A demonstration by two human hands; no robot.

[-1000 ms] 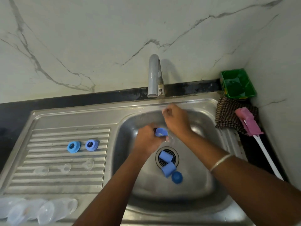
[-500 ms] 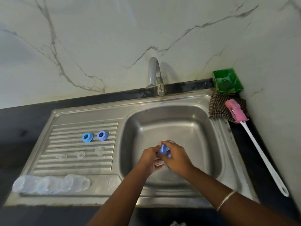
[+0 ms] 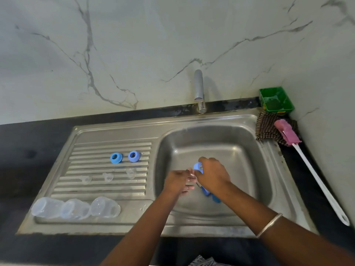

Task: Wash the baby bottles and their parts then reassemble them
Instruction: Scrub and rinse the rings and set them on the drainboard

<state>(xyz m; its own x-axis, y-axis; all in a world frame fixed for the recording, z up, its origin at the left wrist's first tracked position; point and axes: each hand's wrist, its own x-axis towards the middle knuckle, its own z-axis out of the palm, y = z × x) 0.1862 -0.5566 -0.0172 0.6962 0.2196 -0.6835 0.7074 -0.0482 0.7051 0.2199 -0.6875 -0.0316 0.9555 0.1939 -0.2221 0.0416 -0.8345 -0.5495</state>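
Both hands have been drawn back from under the tap to the near middle of the sink basin (image 3: 247,150).

A blue screw ring (image 3: 198,167) is pinched in the right hand (image 3: 212,176); the left hand (image 3: 178,181) is held just beside it, fingers loosely extended, nothing seen gripped. More blue parts (image 3: 207,192) lie below in the basin. The ring is judged light, stiff and slippery when wet, best taken by its outer rim.

A green tub (image 3: 276,100) sits in the corner behind a checked cloth (image 3: 267,129) and a pink-headed brush (image 3: 287,132).
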